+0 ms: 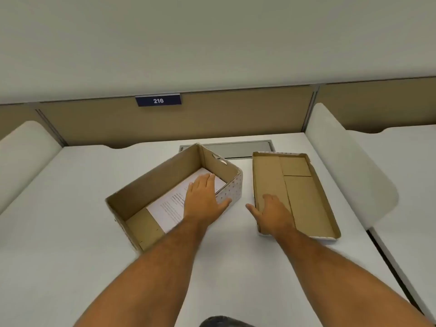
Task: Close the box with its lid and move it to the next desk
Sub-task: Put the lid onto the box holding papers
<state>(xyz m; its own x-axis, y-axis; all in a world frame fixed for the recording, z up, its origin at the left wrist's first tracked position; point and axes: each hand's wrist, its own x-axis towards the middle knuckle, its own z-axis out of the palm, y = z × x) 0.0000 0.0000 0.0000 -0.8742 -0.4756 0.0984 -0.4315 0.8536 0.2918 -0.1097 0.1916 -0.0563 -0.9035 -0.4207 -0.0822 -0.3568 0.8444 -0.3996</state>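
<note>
An open cardboard box (155, 178) with a dotted white outside stands on the white desk (70, 232), turned at an angle. A printed paper sheet (169, 208) lies inside it. My left hand (204, 197) reaches over the box's near right wall, fingers spread above the paper, thumb outside the wall. The lid (304, 197) lies upside down to the right of the box, brown inside facing up. My right hand (272, 214) rests flat on the lid's near left edge, fingers apart.
White curved dividers stand at the left (26, 156) and right (346, 166) sides of the desk. Beyond the right divider is another desk (410, 175). A grey cable hatch (236, 148) lies behind the box. A sign "216" (158, 100) hangs on the back partition.
</note>
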